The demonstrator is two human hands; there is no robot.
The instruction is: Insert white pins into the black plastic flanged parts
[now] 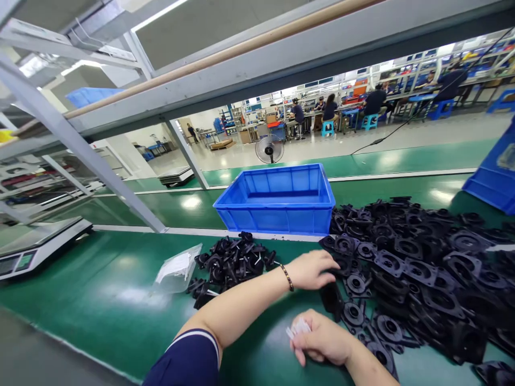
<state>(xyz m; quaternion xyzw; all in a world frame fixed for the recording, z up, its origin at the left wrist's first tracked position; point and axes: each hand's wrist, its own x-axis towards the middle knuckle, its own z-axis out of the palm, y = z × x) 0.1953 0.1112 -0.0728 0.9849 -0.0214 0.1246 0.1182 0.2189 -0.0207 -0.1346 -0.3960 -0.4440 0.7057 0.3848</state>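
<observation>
The counter (pixel 100 300) is dark green with a glossy surface, and a thin white line (pixel 209 232) runs across it. The crate (pixel 277 201) in the middle far is bright blue, and a second blue crate (pixel 493 177) stands at the far right. The big pile of parts (pixel 426 268) on the right is all black, and the small pile (pixel 231 262) on the left is black too. The bag (pixel 177 268) near it is clear with white inside. The left hand (pixel 311 268) has a bracelet (pixel 287 277) of brown and dark beads. The sleeve (pixel 189 359) is navy with a white stripe. The right hand (pixel 322 338) holds small white pieces (pixel 298 327). The scale (pixel 38 246) at far left is grey.
</observation>
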